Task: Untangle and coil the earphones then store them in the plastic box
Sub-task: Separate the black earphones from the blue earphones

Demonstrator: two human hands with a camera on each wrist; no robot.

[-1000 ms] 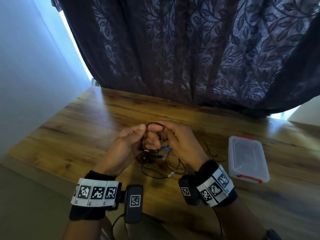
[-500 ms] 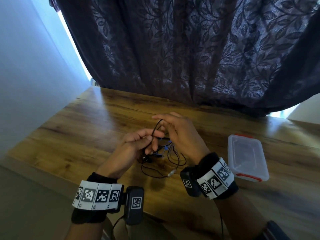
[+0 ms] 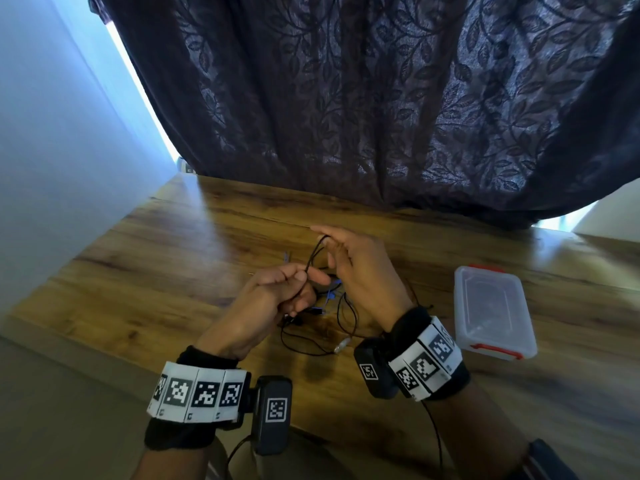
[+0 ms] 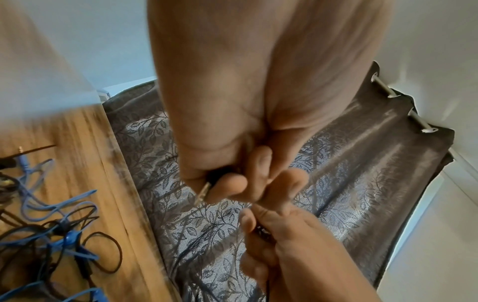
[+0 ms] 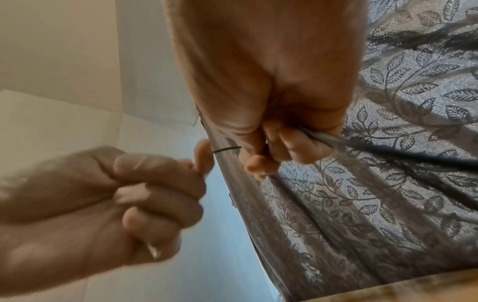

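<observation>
Left hand (image 3: 277, 299) has its fingers curled round the black earphone cord (image 3: 313, 258) with a metal plug poking out under them, and the right hand (image 3: 360, 271) pinches the same cord a bit higher and farther from the body, so the short stretch between the 2 runs up and away from the left hand. Rest of the earphones, thin black cord mixed up with a blue one (image 4: 64, 241), trails down into a loose tangle on the wooden table (image 3: 173, 271) right under both hands. Plastic box (image 3: 491, 313), clear with red clips, sits well off to the right, nearer the right hand, and its lid looks shut to me
</observation>
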